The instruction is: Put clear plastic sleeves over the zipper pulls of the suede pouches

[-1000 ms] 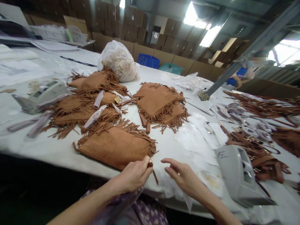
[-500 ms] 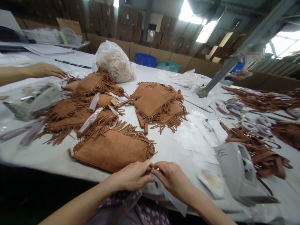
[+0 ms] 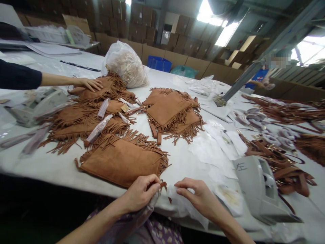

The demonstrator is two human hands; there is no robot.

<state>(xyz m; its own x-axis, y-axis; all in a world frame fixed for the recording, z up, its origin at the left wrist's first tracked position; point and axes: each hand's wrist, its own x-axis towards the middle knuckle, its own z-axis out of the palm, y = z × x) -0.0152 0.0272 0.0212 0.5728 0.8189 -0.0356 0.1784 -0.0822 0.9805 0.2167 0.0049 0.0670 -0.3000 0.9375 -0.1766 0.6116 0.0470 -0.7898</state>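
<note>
Factory workshop with stacked cartons and fringed bags.

left hand pinches wrapped strap by fringed bag | right hand apart | another person's hand on bag pile

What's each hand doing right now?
Left hand: closed on a plastic-wrapped strap.
Right hand: fingers curled; whether it holds anything can't be told.

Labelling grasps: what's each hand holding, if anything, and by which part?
Left hand: the wrapped strap, by its upper end. Right hand: can't tell if it holds anything.
</note>
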